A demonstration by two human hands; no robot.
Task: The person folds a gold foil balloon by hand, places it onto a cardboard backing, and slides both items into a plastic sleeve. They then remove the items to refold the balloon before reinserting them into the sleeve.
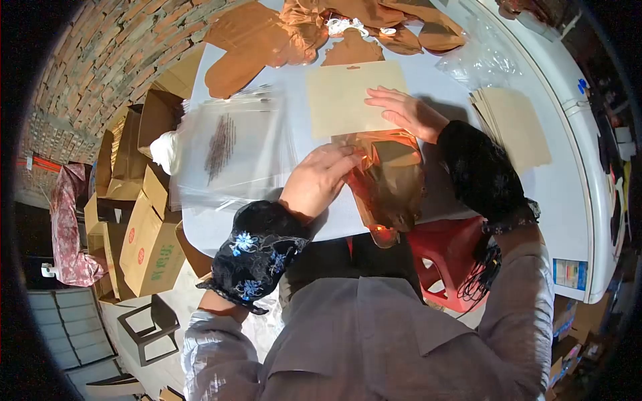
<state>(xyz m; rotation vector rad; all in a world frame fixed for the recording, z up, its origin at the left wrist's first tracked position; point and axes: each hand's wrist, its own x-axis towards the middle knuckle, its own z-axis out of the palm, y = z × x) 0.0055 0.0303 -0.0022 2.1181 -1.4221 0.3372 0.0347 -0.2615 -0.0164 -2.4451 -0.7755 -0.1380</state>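
Brown sheer hosiery (394,177) hangs from the lower end of a cream card (344,100) and over the table's near edge. My left hand (321,175) lies at the hosiery's upper left, its fingers close together on the fabric; what they hold, if anything, is hidden. My right hand (409,115) rests flat on the card's right side, fingers spread. To the left is a stack of clear plastic sleeves (234,147). More cream cards (515,127) are piled at the right.
Brown hosiery (241,57) covers the table's far side, with white ties (346,27) among it. Crumpled clear plastic (481,60) lies at the far right. Cardboard boxes (150,234) stand left of the table (200,224). A red stool (445,254) is below its near edge.
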